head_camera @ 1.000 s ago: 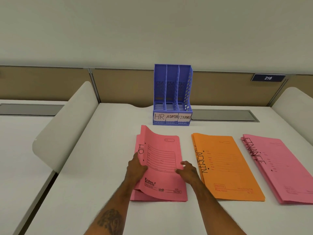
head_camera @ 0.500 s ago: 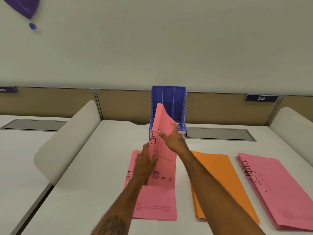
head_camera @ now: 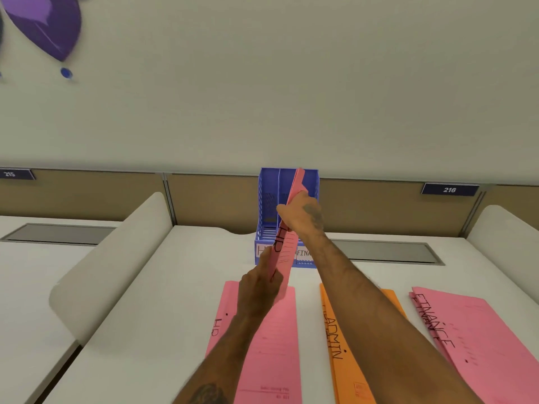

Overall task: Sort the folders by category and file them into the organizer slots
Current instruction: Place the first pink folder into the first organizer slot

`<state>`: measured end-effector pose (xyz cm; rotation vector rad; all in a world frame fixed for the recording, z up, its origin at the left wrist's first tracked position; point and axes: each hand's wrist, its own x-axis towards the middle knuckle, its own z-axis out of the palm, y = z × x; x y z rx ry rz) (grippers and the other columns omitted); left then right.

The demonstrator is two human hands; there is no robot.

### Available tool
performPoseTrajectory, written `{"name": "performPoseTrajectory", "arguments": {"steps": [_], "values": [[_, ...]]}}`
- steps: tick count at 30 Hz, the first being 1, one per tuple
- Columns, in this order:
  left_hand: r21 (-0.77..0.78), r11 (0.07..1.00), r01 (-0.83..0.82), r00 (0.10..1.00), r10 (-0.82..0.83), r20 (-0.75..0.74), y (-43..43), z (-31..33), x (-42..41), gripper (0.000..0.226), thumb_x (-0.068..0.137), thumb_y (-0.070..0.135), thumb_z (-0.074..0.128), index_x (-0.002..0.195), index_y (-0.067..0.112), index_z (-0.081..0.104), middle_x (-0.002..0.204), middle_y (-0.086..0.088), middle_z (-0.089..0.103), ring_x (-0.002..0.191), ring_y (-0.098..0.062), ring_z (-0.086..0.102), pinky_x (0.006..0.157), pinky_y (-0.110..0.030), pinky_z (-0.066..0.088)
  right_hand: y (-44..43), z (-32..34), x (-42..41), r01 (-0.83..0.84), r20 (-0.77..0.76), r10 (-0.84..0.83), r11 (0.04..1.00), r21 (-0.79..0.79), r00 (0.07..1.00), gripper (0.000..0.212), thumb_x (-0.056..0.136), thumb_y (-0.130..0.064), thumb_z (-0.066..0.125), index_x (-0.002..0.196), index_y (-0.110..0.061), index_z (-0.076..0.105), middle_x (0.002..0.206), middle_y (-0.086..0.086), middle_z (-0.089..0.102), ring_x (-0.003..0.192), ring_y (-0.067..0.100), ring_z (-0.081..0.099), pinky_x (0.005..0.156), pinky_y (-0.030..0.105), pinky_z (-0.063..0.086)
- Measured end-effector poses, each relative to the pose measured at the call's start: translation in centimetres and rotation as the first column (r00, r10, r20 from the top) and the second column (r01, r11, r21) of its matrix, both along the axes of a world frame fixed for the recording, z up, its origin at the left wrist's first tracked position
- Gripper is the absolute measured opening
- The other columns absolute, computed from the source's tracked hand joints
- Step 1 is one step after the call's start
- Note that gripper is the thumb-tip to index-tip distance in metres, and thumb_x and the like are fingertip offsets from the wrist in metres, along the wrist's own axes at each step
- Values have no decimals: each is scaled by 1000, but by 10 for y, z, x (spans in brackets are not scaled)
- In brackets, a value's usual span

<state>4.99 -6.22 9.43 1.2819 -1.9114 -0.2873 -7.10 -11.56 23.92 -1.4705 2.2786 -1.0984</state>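
Note:
A pink folder marked HR [head_camera: 284,249] is held nearly edge-on in the air in front of the blue three-slot organizer [head_camera: 268,199]. My left hand [head_camera: 258,290] grips its lower end and my right hand [head_camera: 303,215] grips its upper part. The folder's top reaches the organizer's rim; I cannot tell whether it is inside a slot. The organizer's front labels are partly hidden; FINA shows on the right. On the desk lie a pink HR folder [head_camera: 271,345], an orange ADMIN folder stack [head_camera: 350,360] and a pink FINANCE folder stack [head_camera: 478,339].
White curved dividers stand at the left [head_camera: 116,258] and right [head_camera: 507,237] of the white desk [head_camera: 163,301]. A grey cable hatch [head_camera: 385,252] lies right of the organizer. The partition behind carries a 216 plate [head_camera: 449,190]. A purple shape [head_camera: 43,21] hangs on the wall.
Both hands lifted the top HR folder off the pile, turned it upright and edge-on, and carried it forward up to the organizer. The view tilted upward.

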Motion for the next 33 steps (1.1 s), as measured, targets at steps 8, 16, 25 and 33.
{"name": "performPoseTrajectory", "arguments": {"steps": [8,16,25,33], "values": [[-15,997,79,997,-79,-16,-47,6,13,59,96,31,58,148,19,34,124,-7,68,80,-24,71,71,-34,58,-37,14,14,49,-109,-64,990,-131,992,39,79,-21,60,112,-8,44,90,6,60,73,24,60,59,35,53],[23,973,231,973,-231,12,-102,0,41,83,82,72,51,149,28,27,137,4,59,106,-15,67,85,-32,57,-77,41,24,28,-163,-73,965,-262,984,40,79,-25,63,109,-11,41,90,4,61,69,25,58,54,29,44],[373,895,244,883,-364,296,-176,-47,37,121,73,79,59,157,26,-11,165,3,-18,151,-18,-18,125,-47,10,-134,49,11,-19,-235,-76,925,-379,969,41,84,-28,62,114,-9,40,88,5,63,62,22,56,54,28,44],[475,866,155,818,-382,429,-242,-66,17,112,86,59,63,156,20,-14,164,-4,-20,151,-26,-19,123,-52,10,-197,15,-1,-72,-227,-31,900,-431,973,46,91,-29,60,125,-5,40,111,14,67,78,30,70,70,37,60]]}}
